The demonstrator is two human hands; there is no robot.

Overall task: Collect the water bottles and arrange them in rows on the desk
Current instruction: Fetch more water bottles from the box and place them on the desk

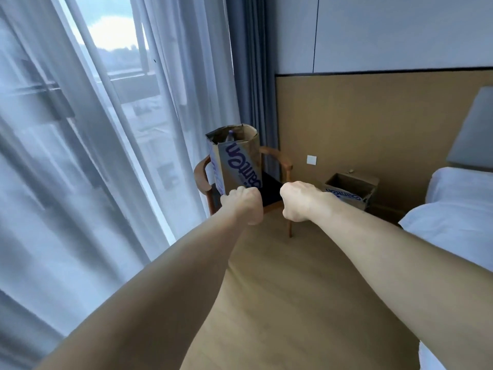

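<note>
Now both clenched: left hand (243, 203) at box (236, 158) btm, grip unclear; right hand (299, 201) empty.

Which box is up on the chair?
The tall brown cardboard box with purple lettering, standing on the wooden armchair. The shorter cardboard box sits on the floor.

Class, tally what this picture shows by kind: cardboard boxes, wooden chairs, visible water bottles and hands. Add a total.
Brown cardboard boxes with purple lettering: 2, tall box on the chair, open box on the floor
Wooden armchair: 1
Purple-capped water bottle showing in the tall box: 1
Hands: 2, left hand, right hand
Total: 6
</note>
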